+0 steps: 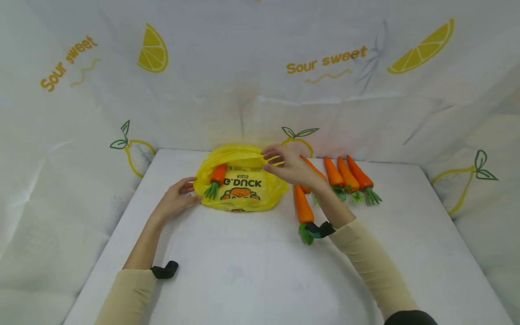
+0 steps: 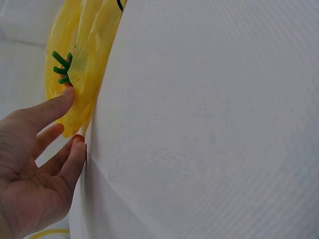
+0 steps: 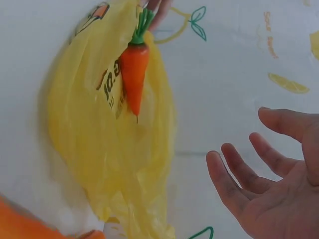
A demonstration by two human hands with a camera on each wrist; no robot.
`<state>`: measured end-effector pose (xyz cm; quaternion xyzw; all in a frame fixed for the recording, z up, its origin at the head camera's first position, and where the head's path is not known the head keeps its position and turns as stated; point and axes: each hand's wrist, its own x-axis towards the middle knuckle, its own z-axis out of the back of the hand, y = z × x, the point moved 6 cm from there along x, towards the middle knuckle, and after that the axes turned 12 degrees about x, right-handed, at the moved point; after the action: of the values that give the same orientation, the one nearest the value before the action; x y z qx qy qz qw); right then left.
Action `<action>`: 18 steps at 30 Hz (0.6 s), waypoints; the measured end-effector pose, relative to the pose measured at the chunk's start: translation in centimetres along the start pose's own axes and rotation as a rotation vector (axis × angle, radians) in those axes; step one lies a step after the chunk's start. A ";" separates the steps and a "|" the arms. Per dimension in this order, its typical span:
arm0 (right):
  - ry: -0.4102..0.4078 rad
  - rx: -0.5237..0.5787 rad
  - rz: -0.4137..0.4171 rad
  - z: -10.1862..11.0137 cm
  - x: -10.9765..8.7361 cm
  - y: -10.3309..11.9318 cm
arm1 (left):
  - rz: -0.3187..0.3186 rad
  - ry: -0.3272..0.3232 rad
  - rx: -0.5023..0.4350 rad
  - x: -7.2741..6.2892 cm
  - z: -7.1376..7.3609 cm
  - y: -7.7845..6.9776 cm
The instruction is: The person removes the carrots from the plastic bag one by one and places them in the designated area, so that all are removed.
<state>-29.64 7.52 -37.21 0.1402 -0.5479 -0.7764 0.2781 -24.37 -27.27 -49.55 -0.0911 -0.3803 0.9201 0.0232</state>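
A yellow plastic bag point(image 1: 252, 180) with dark lettering lies with its mouth open on the white table. One toy carrot point(image 1: 218, 174) sits inside at its left, green top toward the front. My left hand point(image 1: 177, 198) touches the bag's left edge; in the left wrist view its thumb point(image 2: 64, 102) rests against the plastic, apart from the other fingers. My right hand point(image 1: 292, 168) is over the bag's right side, fingers loosely bent and holding nothing. The right wrist view shows that hand point(image 3: 279, 174) apart from the bag point(image 3: 75, 119).
A single carrot point(image 1: 303, 205) lies just right of the bag, partly behind the right wrist strap. Farther right are several more carrots point(image 1: 359, 172), side by side near the table's back edge. A white cloth with lemon prints point(image 1: 227, 81) hangs behind the table.
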 end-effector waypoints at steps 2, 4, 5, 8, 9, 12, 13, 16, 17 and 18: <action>0.023 0.012 -0.003 -1.0 0.8 0.0 | 0.003 0.001 -0.004 0.0 0.0 0.0; 0.048 0.012 -0.003 -2.2 1.6 -0.2 | 0.004 0.004 -0.003 0.1 0.0 0.0; 0.062 0.014 -0.006 -2.8 1.9 -0.3 | 0.005 0.006 -0.002 0.1 0.0 0.0; 0.104 0.020 -0.021 -4.5 3.0 -0.6 | 0.007 0.014 0.004 0.3 0.0 0.1; 0.119 0.018 -0.025 -5.1 3.3 -0.8 | 0.006 0.015 0.002 0.3 0.0 0.1; 0.153 0.002 -0.034 -6.7 4.2 -1.1 | 0.004 0.016 0.001 0.3 0.0 0.2; 0.163 -0.003 -0.037 -7.2 4.5 -1.2 | 0.002 0.014 0.000 0.3 0.0 0.3; 0.187 -0.024 -0.039 -8.6 5.4 -1.7 | -0.006 0.011 -0.010 0.3 0.1 0.4; 0.190 -0.027 -0.047 -9.0 5.6 -1.9 | -0.010 0.011 -0.008 0.3 0.0 0.4; 0.194 -0.034 -0.052 -9.4 5.9 -2.2 | -0.014 0.012 -0.010 0.4 0.0 0.4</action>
<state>-30.12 -2.66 -42.08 0.2244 -0.5011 -0.7754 0.3119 -24.73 -27.53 -49.87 -0.0942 -0.3853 0.9174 0.0315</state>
